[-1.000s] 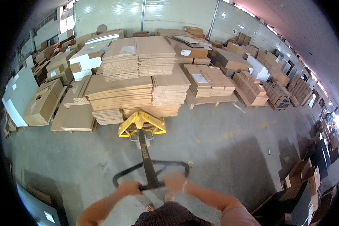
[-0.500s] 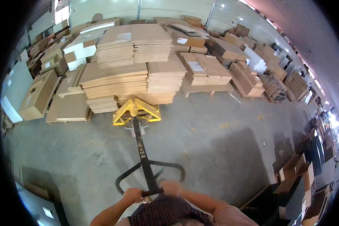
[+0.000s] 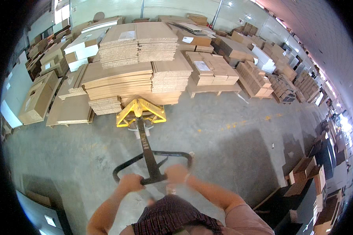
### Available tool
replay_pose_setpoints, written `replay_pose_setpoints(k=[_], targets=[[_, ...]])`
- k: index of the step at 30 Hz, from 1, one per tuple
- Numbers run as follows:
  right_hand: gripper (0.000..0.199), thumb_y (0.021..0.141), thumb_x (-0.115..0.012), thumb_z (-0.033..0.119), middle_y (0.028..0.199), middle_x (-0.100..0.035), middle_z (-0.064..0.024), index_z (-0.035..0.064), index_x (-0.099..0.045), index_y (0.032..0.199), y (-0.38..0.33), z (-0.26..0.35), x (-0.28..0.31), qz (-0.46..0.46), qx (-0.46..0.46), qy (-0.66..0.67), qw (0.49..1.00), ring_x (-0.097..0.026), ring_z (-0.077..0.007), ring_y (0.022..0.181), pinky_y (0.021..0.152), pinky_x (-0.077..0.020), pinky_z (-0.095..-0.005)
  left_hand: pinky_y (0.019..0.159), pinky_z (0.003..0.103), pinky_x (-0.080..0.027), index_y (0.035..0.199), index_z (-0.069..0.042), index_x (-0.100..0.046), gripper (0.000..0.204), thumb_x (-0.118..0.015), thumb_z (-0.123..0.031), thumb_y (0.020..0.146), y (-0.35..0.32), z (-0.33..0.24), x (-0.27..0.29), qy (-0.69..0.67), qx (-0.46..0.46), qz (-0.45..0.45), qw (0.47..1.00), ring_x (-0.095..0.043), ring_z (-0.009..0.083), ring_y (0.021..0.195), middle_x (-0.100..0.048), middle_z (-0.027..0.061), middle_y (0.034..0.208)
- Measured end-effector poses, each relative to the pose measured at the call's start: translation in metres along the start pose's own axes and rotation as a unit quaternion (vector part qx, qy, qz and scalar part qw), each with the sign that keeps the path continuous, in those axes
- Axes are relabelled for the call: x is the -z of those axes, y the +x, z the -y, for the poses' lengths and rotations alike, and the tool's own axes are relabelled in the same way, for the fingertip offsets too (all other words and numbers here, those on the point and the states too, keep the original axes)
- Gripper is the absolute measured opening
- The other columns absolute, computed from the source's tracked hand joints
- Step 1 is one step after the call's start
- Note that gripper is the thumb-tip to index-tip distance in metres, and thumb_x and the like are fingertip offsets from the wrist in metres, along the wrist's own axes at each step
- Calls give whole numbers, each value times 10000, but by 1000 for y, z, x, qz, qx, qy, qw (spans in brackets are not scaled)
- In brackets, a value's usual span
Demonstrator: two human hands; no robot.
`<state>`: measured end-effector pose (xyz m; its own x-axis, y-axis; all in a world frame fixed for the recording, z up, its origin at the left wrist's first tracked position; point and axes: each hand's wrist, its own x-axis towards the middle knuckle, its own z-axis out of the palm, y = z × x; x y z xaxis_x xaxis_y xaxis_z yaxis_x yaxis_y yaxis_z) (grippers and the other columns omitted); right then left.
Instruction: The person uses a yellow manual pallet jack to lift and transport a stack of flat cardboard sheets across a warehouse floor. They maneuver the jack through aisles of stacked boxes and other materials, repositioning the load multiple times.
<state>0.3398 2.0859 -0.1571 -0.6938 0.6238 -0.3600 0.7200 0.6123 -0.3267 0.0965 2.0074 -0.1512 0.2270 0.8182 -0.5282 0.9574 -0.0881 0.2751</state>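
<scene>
Landmark: the yellow pallet jack [image 3: 140, 113], standing on the grey concrete floor [image 3: 231, 156] at the middle of the view.

Handle: the black loop handle [image 3: 153, 166] sits at the near end of the jack's black tiller [image 3: 145, 145], which slants from the yellow frame back toward the person.

Left hand: the left hand [image 3: 130, 182] is wrapped closed around the handle's near bar, left of the tiller.

Right hand: the right hand [image 3: 177, 173] is closed on the same bar, right of the tiller (both forearms come up from the lower edge).

Load: a tall stack of flat cardboard sheets [image 3: 135, 66] rises directly beyond the yellow frame, which sits against its base; the forks beneath are hidden.

Left of the jack: a lower pile of flattened brown cartons [image 3: 68, 107] lies on the floor, well apart from the hands.

Right of the load: a shorter cardboard stack on a wooden pallet [image 3: 211, 72], just beside the big stack.

Far right of the jack: rows of folded cartons [image 3: 306, 172] along the wall.

Nearest the camera: the person's dark checked garment [image 3: 172, 215], below the handle.
</scene>
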Motion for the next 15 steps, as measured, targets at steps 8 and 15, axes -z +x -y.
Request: replay_pose_setpoints(k=[8, 15], targets=[[227, 701, -616, 185, 820, -698, -185, 37, -724, 836, 9, -3, 9, 5, -9, -58, 998, -689, -373, 790, 716, -558, -481, 774, 460, -527, 988, -160, -727, 353, -654, -385, 726, 2, -3, 17, -7, 10, 21, 1000, -667, 351, 872, -701, 149, 911], [219, 706, -614, 183, 802, -693, -180, 47, -725, 836, 2, 5, 10, 5, -10, -52, 999, -688, -362, 785, 696, -555, -477, 766, 478, -525, 996, -170, -722, 371, -668, -425, 732, 0, -1, 10, -6, 5, 12, 1000, -666, 359, 870, -702, 136, 892]])
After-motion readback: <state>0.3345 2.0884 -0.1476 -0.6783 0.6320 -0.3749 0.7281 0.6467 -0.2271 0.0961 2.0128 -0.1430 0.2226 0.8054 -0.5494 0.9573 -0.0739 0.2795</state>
